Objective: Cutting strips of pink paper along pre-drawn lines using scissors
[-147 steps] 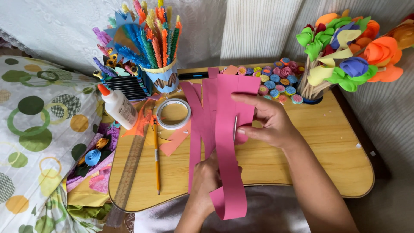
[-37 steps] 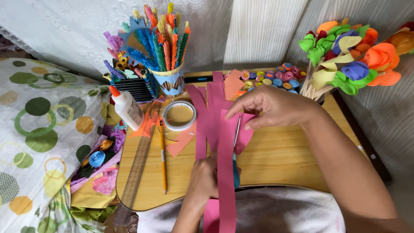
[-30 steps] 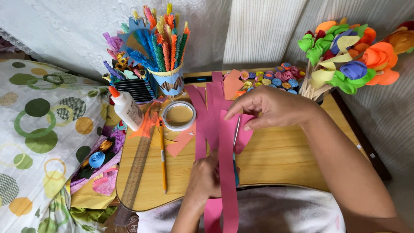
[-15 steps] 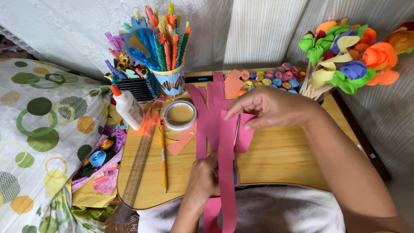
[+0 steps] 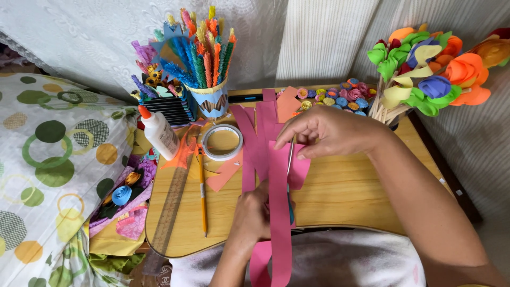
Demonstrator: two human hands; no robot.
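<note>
Beside the tape roll (image 5: 222, 142), both hands' fingers grip pink paper (image 5: 280, 186), right hand (image 5: 329, 130) steadying, left hand (image 5: 254, 215) apparently mid-cut.

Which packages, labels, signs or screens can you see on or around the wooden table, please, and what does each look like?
Glue bottle: stands tilted at the table's left edge, white body with an orange nozzle; any label is too small to tell.
Paper-wrapped cup: back of the table, blue with a zigzag band, full of coloured paper sticks.
Tape roll: flat beside the cup, white ring.
No signs or screens in view.
</note>
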